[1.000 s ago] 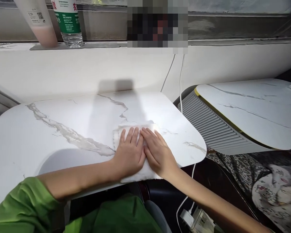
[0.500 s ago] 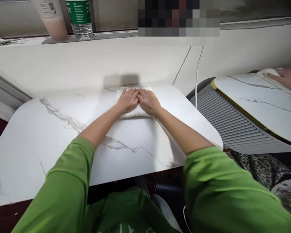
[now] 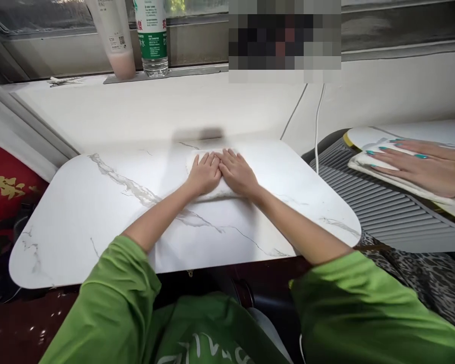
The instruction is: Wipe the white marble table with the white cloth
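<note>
A folded white cloth [image 3: 192, 161] lies on the white marble-patterned table [image 3: 98, 212], toward its far side. My left hand [image 3: 205, 174] and my right hand [image 3: 237, 172] rest flat on the cloth side by side, fingers stretched out and pointing away from me. Both hands press on the cloth without gripping it. Most of the cloth is hidden under my palms. My green sleeves fill the lower part of the view.
Another person's hand [image 3: 420, 164] with teal nails lies on a white cloth [image 3: 364, 164] on a second marble table [image 3: 432, 134] at right. A grey ribbed unit [image 3: 375, 205] stands between the tables. White cables [image 3: 316, 126] hang down the wall. A bottle [image 3: 151, 38] and tube [image 3: 116, 40] stand on the sill.
My hands pushed the cloth from the near edge to the far side, then drew it back slightly. The other person's hand moved left along the second table.
</note>
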### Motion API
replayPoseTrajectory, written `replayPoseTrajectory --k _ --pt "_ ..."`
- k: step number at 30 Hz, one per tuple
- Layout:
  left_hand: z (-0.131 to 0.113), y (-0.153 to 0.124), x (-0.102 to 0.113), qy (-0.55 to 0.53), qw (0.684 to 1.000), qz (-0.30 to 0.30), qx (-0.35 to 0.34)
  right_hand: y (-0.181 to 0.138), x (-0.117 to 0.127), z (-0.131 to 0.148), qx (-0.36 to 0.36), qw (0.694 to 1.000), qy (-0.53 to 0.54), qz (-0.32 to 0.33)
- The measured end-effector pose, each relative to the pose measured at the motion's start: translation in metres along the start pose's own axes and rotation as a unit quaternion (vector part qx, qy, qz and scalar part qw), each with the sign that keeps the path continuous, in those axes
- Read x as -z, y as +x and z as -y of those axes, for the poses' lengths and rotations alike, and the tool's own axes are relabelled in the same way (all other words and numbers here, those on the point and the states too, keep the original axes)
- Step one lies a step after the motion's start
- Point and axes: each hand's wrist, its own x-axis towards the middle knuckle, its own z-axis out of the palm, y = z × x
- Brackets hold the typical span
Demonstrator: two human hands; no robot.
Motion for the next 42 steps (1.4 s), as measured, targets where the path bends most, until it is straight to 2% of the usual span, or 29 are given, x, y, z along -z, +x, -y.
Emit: replayPoseTrajectory --k 3,7,9,11,13,15,18,24,28,31,35,38,42 --pt "-0.001 -0.055 0.006 -0.009 0.999 0.023 -0.046 -0.051 0.004 0.030 -0.011 0.997 0.071 0.019" --pt "0.000 -0.124 0.017 -0.032 0.996 0.043 -0.075 -0.113 0.014 0.060 0.010 0.970 0.230 0.079" --pt "0.000 -0.147 0.023 -0.055 0.995 0.044 -0.070 -0.128 0.018 0.070 0.021 0.961 0.259 0.096" --pt "0.001 -0.159 0.026 -0.081 0.995 0.040 -0.053 -0.129 0.017 0.078 0.033 0.962 0.247 0.109" --pt "0.005 -0.159 0.026 -0.094 0.995 0.036 -0.021 -0.117 0.010 0.085 0.048 0.970 0.212 0.106" --pt "0.014 -0.148 0.025 -0.084 0.996 0.028 0.019 -0.093 0.000 0.091 0.052 0.978 0.180 0.092" --pt "0.042 -0.114 0.024 -0.054 0.997 0.000 0.062 -0.043 -0.019 0.097 0.032 0.987 0.144 0.069" --pt "0.119 -0.030 0.030 -0.038 0.996 -0.062 0.059 0.066 -0.046 0.098 0.047 0.995 0.092 0.016" --pt "0.137 -0.004 0.033 -0.021 0.993 -0.083 0.077 0.099 -0.055 0.093 0.047 0.995 0.090 -0.012" --pt "0.134 -0.007 0.031 -0.013 0.992 -0.088 0.085 0.100 -0.057 0.090 0.053 0.994 0.090 -0.016" --pt "0.116 -0.029 0.028 -0.003 0.990 -0.086 0.111 0.079 -0.053 0.092 0.072 0.994 0.082 -0.004" --pt "0.095 -0.058 0.027 0.008 0.991 -0.075 0.110 0.046 -0.047 0.101 0.069 0.996 0.064 0.006" --pt "0.063 -0.111 0.025 0.014 0.994 -0.057 0.089 -0.016 -0.038 0.117 0.090 0.996 0.022 0.015"
